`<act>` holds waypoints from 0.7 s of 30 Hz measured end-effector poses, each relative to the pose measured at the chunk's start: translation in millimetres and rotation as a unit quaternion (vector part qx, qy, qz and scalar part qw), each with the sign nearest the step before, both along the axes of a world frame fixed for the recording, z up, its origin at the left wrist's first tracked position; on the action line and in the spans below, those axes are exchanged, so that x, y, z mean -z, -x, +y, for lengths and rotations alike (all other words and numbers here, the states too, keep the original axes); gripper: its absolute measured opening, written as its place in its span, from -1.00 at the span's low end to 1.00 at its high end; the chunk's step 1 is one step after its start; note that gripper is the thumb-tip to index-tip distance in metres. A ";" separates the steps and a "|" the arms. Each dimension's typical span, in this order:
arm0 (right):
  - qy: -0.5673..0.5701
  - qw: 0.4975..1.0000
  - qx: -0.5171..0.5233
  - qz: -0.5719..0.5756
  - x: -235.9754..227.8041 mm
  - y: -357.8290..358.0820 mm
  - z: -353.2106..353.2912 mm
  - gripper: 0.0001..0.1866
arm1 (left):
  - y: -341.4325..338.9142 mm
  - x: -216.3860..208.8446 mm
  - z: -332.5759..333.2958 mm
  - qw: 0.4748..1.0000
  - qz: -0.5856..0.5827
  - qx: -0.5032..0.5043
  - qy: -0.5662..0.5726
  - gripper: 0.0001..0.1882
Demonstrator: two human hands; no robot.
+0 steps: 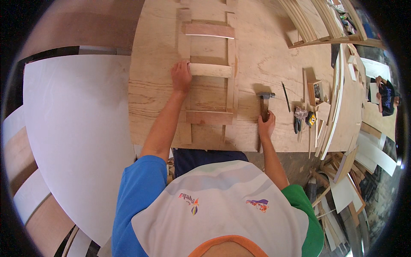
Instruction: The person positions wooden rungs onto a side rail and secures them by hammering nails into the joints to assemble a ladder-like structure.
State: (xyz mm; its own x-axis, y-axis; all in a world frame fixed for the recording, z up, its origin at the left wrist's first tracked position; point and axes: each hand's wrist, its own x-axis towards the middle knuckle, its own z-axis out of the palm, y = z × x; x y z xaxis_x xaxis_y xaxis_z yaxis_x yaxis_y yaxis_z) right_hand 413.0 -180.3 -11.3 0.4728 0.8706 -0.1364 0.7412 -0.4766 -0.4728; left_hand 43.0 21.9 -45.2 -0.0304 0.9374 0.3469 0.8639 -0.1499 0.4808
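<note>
A ladder-like wooden frame [230, 51] lies on the plywood table, with several slats across its two long rails. My left hand [181, 77] is closed at the left end of the pale middle slat [210, 70], where slat and rail meet. A reddish slat [209, 31] crosses farther up, and another reddish slat [209, 118] lies nearer to me. To the right of the frame, my right hand [266, 125] is wrapped round the handle of a hammer [265, 105]. The hammer's head points away from me, low over or on the tabletop; which one I cannot tell.
Right of the hammer lie a dark pencil [285, 97], a small wooden box [316, 91], pliers [297, 124], a yellow tape measure [311, 118] and thin strips. A slatted wooden piece [334, 43] sits far right. A white panel [77, 128] stands left; another person [386, 96] is at right.
</note>
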 end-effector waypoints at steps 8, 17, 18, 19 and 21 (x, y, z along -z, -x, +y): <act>-0.022 1.000 -0.005 -0.014 -8.7 7.7 1.2 -0.47 | -1.1 0.0 -2.3 0.999 -0.003 0.001 -0.033 -0.83; 0.000 0.966 -0.044 0.257 -56.0 57.1 51.4 -0.60 | 0.1 -7.4 -5.6 0.996 -0.081 -0.003 -0.032 -0.88; 0.010 0.962 -0.061 0.267 -66.3 74.7 64.1 -0.59 | 2.2 -7.1 -6.1 0.996 -0.079 -0.004 -0.035 -0.89; 0.037 0.953 -0.077 0.290 -75.1 90.0 76.8 -0.58 | 4.2 -6.5 -6.3 0.996 -0.076 -0.005 -0.038 -0.89; 0.031 0.944 -0.139 0.298 -76.7 113.9 97.9 -0.58 | 2.8 -7.1 -4.1 0.996 -0.072 -0.004 -0.042 -0.89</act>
